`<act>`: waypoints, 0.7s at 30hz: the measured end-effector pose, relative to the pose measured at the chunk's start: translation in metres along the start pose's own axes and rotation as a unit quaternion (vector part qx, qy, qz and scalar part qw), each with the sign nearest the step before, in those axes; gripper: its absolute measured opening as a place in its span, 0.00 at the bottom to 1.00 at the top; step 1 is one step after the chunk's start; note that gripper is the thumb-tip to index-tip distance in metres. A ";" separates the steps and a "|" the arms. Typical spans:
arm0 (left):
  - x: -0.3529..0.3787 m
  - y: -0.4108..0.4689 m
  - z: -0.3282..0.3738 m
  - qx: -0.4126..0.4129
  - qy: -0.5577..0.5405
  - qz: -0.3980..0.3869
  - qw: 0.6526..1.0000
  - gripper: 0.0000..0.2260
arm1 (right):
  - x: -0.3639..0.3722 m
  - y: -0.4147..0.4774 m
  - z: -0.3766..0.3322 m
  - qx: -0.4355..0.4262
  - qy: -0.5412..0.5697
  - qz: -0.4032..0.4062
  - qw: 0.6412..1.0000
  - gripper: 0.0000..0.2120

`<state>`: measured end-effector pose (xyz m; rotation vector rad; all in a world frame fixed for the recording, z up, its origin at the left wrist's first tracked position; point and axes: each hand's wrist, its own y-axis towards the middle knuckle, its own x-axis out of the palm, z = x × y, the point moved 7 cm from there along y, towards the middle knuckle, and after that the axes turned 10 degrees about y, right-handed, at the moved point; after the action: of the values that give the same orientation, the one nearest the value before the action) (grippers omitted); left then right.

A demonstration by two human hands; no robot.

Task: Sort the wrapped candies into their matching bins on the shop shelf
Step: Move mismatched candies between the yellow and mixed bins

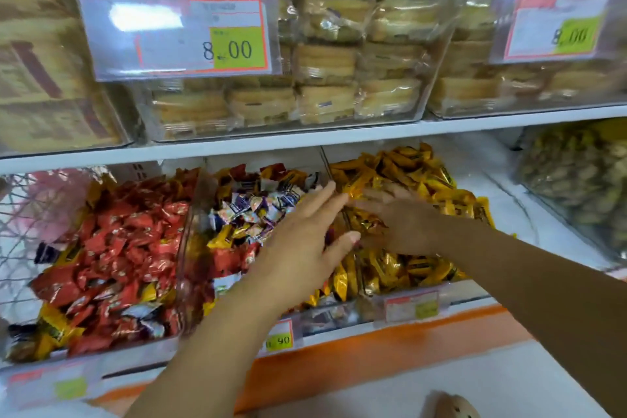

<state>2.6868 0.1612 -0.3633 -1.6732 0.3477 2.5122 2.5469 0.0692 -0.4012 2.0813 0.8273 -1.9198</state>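
Observation:
Three clear bins sit side by side on the lower shelf. The left bin (185, 249) holds mostly red wrapped candies (129, 248) with a few yellow and white ones mixed in. In the middle bin (200, 200) lie mixed purple-white candies (252, 209), red ones and yellow ones. Yellow-gold candies (417, 173) fill the right bin (407, 295). My left hand (305, 248) hovers with straight fingers over the divider between the middle and right bins. My right hand (403, 224), blurred, reaches left over the yellow candies, fingers spread. Neither hand visibly holds anything.
Clear tubs of wrapped biscuits (325, 61) with price tags (179, 34) fill the upper shelf. A wire basket (30, 224) stands at far left, a tub of greenish packets (576, 187) at far right. The shelf edge (373, 353) is orange with small price labels.

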 end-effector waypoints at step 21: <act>0.006 0.022 -0.014 -0.017 0.088 -0.058 0.994 0.37 | 0.009 0.035 0.020 -0.060 -0.031 -0.066 0.996 0.26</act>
<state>2.6924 0.1361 -0.3713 -1.8753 0.2147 2.3078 2.5476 0.0322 -0.4205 1.9316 1.0621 -1.9357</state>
